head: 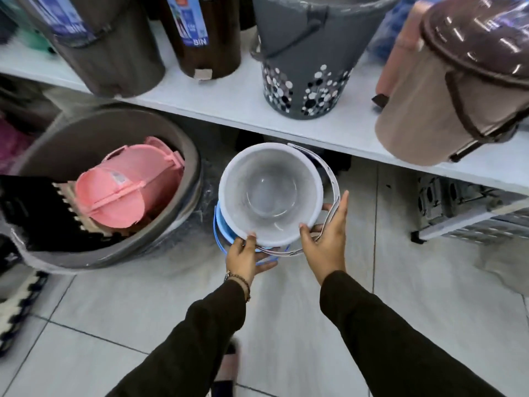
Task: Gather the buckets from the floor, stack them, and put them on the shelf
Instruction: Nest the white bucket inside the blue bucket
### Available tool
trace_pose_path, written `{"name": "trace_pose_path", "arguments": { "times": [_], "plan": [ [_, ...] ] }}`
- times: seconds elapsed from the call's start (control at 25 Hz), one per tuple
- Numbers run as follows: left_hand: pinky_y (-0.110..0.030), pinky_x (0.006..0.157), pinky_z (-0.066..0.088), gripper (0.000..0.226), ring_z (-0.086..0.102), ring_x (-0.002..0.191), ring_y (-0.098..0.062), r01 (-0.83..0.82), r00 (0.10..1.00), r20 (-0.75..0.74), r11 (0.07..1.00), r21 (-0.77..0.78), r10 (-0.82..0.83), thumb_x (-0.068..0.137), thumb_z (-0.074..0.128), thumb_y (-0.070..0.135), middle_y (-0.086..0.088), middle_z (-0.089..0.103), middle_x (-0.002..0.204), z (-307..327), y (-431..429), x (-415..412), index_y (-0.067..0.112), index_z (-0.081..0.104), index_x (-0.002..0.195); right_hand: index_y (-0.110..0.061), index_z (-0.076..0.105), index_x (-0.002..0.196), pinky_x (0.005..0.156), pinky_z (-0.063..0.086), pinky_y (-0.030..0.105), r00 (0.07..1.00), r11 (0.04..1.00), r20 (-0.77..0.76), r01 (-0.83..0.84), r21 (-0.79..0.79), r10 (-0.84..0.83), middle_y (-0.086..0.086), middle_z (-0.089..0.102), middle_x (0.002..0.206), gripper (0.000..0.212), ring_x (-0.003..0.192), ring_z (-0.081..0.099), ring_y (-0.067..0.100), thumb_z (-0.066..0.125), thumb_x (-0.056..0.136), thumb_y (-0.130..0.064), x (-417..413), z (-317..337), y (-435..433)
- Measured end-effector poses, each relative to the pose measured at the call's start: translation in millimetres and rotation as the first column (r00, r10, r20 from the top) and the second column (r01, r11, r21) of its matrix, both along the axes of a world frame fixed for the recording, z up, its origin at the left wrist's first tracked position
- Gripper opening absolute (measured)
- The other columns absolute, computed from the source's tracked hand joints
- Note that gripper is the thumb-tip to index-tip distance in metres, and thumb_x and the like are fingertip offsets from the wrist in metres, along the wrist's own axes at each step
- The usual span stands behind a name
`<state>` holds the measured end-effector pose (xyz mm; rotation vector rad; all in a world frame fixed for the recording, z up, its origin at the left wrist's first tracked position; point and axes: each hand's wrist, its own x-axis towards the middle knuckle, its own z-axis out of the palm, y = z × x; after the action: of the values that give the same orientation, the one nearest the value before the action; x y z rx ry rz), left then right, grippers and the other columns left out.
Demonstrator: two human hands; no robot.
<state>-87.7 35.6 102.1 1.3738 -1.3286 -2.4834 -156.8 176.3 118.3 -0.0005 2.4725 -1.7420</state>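
I'm gripping the stacked buckets (270, 193) at the near rim: left hand (242, 260) and right hand (326, 242) both clasping it, below the shelf (229, 104).

Smooth pale plastic bucket (270, 193), glossy floor tiles (300, 325), matt white shelf (237, 107), dark cloth sleeves (200, 333)

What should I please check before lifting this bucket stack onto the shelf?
1. Both hands on the stack: left hand and right hand grip the near rim. Ok.
2. Buckets nested: white bucket sits in the blue bucket. Ok.
3. Handles clear of fingers: loose by the right hand. Not ok.
4. Free shelf spot: gap between brown bin and grey basket, width cannot tell.
5. Stack off the floor: cannot tell.
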Motion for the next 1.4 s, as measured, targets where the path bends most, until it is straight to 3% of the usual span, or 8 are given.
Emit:
{"name": "trace_pose_path", "arguments": {
  "times": [0.24,0.4,0.52,0.68,0.84,1.08,1.2,1.4],
  "plan": [
    [-0.037,0.049,0.062,0.020,0.072,0.056,-0.026,0.098,0.960,0.254,0.991,0.087,-0.117,0.099,0.053,0.020,-0.017,0.065,0.092,-73,-100,-29,0.001,0.053,0.106,-0.055,0.018,0.145,0.098,0.051,0.022,0.980,1.000,0.199,0.023,0.006,-0.024,-0.026,0.048,0.131,0.103,0.118,0.054,-0.003,0.077,0.080,-0.001,-25,-79,-81],
    [-0.039,0.071,0.061,0.023,0.069,0.072,-0.032,0.379,0.835,0.467,0.919,-0.108,-0.290,0.089,0.067,0.027,-0.016,0.062,0.103,-121,-123,-34,0.007,0.058,0.098,-0.027,0.021,0.153,0.107,0.043,0.041,0.914,0.975,0.358,0.134,0.178,-0.191,0.005,0.054,0.139,0.098,0.127,0.052,0.027,0.079,0.077,-0.002,-30,-122,-92],
    [-0.029,0.087,0.047,0.066,0.053,0.088,-0.024,0.543,0.778,0.605,0.667,-0.510,-0.171,0.067,0.086,0.031,-0.016,0.047,0.124,-147,-137,-41,0.007,0.049,0.117,-0.014,0.024,0.153,0.105,0.041,0.048,0.910,0.870,0.333,0.056,0.489,-0.246,0.015,0.047,0.144,0.098,0.131,0.042,0.039,0.083,0.076,-0.024,-44,-148,-86],
    [-0.037,0.107,0.043,0.105,0.049,0.127,-0.033,0.490,0.795,0.566,0.779,-0.391,-0.217,0.065,0.088,0.034,-0.016,0.037,0.147,-181,-150,-65,0.005,0.028,0.146,-0.008,0.031,0.150,0.108,0.042,0.046,0.858,0.877,0.428,0.051,0.478,-0.284,0.014,0.046,0.149,0.099,0.132,0.047,0.036,0.085,0.073,-0.039,-84,-176,-74],
    [-0.029,0.084,0.050,0.068,0.059,0.094,-0.025,0.515,0.801,0.513,0.793,-0.326,-0.309,0.075,0.076,0.015,-0.015,0.064,0.126,-204,-164,-82,0.010,0.042,0.134,-0.007,0.061,0.122,0.085,0.055,0.036,0.759,0.968,0.637,-0.037,0.249,-0.135,0.013,0.071,0.115,0.060,0.098,0.069,0.029,0.088,0.069,-0.019,-125,-190,-68],
    [-0.029,0.046,0.056,0.065,0.063,0.078,-0.025,0.531,0.796,0.493,0.795,-0.293,-0.350,0.073,0.071,0.008,-0.005,0.061,0.102,-196,-171,-73,0.017,0.044,0.131,-0.024,0.067,0.095,0.055,0.055,0.026,0.698,0.982,0.714,-0.101,0.160,-0.045,0.009,0.076,0.102,0.041,0.081,0.071,0.021,0.087,0.063,-0.010,-113,-175,-59],
    [-0.023,0.037,0.051,0.066,0.062,0.069,-0.017,0.578,0.781,0.468,0.764,-0.288,-0.414,0.072,0.070,0.008,0.003,0.060,0.089,-174,-168,-57,0.023,0.044,0.131,-0.027,0.066,0.105,0.069,0.059,0.034,0.656,0.985,0.754,-0.109,0.134,-0.030,0.004,0.076,0.103,0.059,0.093,0.071,0.022,0.092,0.053,-0.032,-86,-154,-40],
    [-0.024,0.038,0.050,0.069,0.065,0.081,-0.025,0.655,0.738,0.460,0.687,-0.313,-0.494,0.070,0.072,0.013,-0.007,0.060,0.106,-112,-155,-38,0.020,0.041,0.131,-0.022,0.036,0.138,0.083,0.060,0.047,0.650,0.993,0.758,-0.051,0.106,-0.048,0.005,0.063,0.125,0.108,0.105,0.067,0.025,0.097,0.050,-0.040,-43,-102,-9]
  ]
}}
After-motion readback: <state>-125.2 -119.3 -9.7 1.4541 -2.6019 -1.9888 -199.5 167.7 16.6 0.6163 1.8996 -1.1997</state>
